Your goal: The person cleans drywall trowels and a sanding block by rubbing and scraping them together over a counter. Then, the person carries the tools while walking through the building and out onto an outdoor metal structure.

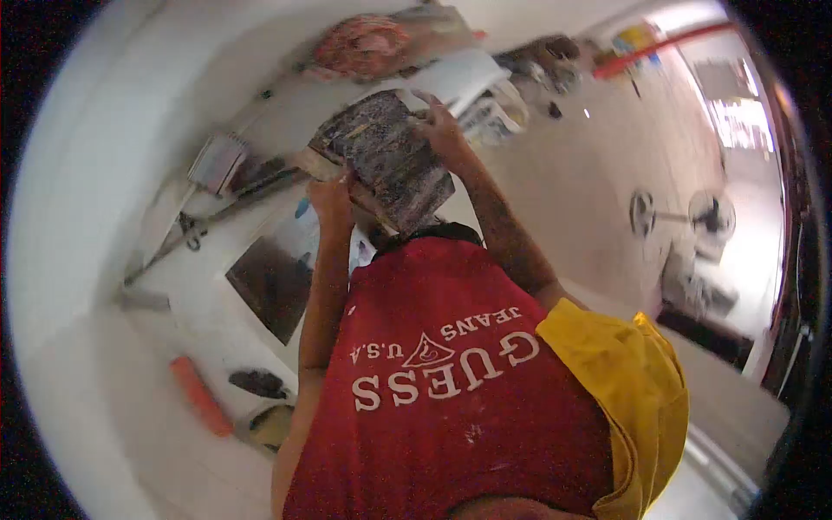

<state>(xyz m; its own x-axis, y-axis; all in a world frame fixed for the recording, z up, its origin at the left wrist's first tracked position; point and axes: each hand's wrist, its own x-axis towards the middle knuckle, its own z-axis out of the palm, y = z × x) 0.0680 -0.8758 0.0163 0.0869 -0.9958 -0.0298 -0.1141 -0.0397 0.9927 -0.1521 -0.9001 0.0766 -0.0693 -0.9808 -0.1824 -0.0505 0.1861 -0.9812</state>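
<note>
A dark, mottled flat panel (390, 156) is held tilted in front of my red shirt. My left hand (331, 195) grips its lower left edge, near a light brown wooden strip (316, 163). On the upper right edge, my right hand (440, 130) is closed round the panel, with the thumb side near its corner. A dark brown flat piece (273, 288) lies on a white surface below and left of the panel. The underside of the panel is hidden.
A coiled reddish bundle (366, 45) and white bags (494, 111) lie beyond the panel. Scissors (191, 232) and an orange-red object (200, 397) are at left. A fan (712, 215) stands at right.
</note>
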